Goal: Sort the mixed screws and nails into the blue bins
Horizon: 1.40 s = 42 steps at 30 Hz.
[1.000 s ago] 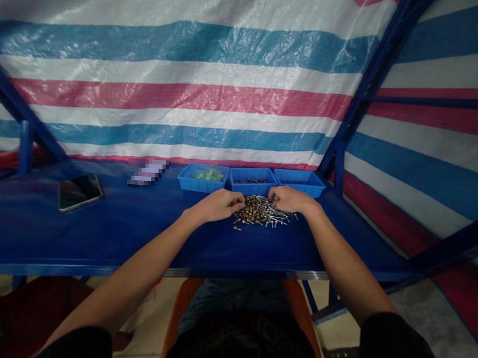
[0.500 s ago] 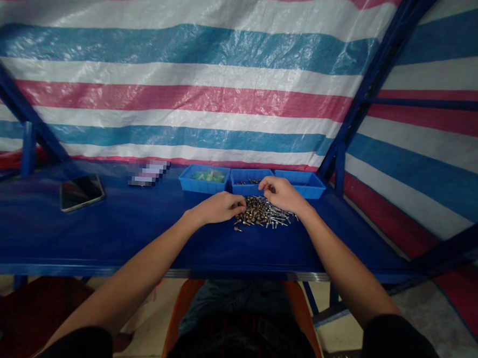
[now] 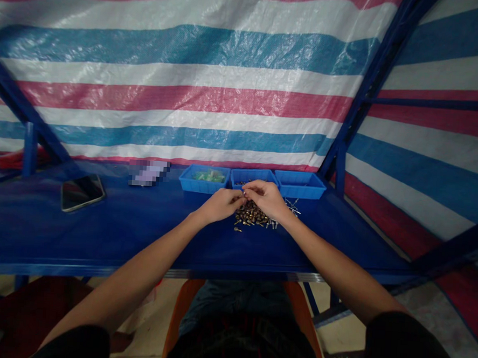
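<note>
Head: sm. brassy pcs., piled

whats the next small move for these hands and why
Perhaps steady the left hand and use the right hand to line up whatever is between them: they meet beside the heap of brass-coloured parts, and something small seems pinched there, though it is too tiny to identify.
</note>
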Motion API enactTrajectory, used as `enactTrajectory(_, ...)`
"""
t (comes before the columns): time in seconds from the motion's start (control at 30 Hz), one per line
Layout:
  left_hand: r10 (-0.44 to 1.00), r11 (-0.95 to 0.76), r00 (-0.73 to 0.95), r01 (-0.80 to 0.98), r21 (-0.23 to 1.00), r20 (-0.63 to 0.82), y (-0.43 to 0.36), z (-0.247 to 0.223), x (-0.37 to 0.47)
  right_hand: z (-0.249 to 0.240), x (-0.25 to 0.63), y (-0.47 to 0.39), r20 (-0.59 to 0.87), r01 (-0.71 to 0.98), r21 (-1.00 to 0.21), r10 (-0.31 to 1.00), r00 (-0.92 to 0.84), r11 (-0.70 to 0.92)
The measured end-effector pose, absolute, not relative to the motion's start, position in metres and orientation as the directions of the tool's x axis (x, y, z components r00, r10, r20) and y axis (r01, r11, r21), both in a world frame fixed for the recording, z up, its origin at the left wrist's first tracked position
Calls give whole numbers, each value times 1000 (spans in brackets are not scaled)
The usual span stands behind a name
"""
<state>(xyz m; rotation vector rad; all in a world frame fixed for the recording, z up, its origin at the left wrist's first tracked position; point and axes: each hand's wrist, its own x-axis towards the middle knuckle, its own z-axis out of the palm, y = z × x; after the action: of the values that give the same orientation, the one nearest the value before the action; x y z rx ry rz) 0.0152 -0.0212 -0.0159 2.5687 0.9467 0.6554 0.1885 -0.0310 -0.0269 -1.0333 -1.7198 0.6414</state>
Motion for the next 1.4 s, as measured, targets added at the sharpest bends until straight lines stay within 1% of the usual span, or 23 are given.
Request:
enactTrajectory(0.1,707,-703,604,539,465,368,-19,-11,12,-25,192,-29,471,350,-804,874,-121,482)
enactTrajectory(0.17,715,-698,573,544,466,401,-18,-7,9,-23,194,-30,486,389,-781,867,-112,488)
enactTrajectory(0.3,716,-697,570,552,458,403,-18,-4,7,-18,196,-36,574,507,-654,805,-152,562)
enactTrajectory(0.43,698,-713,603,535,453,386,-19,-6,9,-14,200,-38,640,550,-544,737,-217,634)
enactTrajectory(0.5,693,-716,614,526,459,377,-19,-7,9,-13,201,-39,643,577,-498,722,-255,647)
enactTrajectory(0.6,685,-723,627,520,456,371,-20,-6,10,-12,202,-39,611,613,-448,723,-321,651)
enactTrajectory(0.7,679,-729,635,523,442,368,-22,-4,10,-12,201,-40,587,622,-425,724,-362,657)
enactTrajectory(0.93,676,-732,643,526,434,360,-22,-5,10,-12,203,-41,560,652,-408,740,-373,638)
enactTrajectory(1.17,687,-721,636,538,436,351,-23,-4,10,-3,213,-40,592,626,-416,718,-365,660)
enactTrajectory(1.23,692,-717,631,540,441,351,-23,-4,10,4,225,-40,619,636,-426,720,-314,644)
enactTrajectory(1.27,694,-715,629,541,443,351,-23,-4,9,7,233,-39,642,653,-437,723,-255,618)
enactTrajectory(1.33,695,-714,627,543,442,352,-22,-4,9,12,253,-36,681,699,-479,728,-85,530)
enactTrajectory(1.4,687,-722,634,543,429,354,-21,-5,8,14,275,-32,705,765,-497,705,81,409)
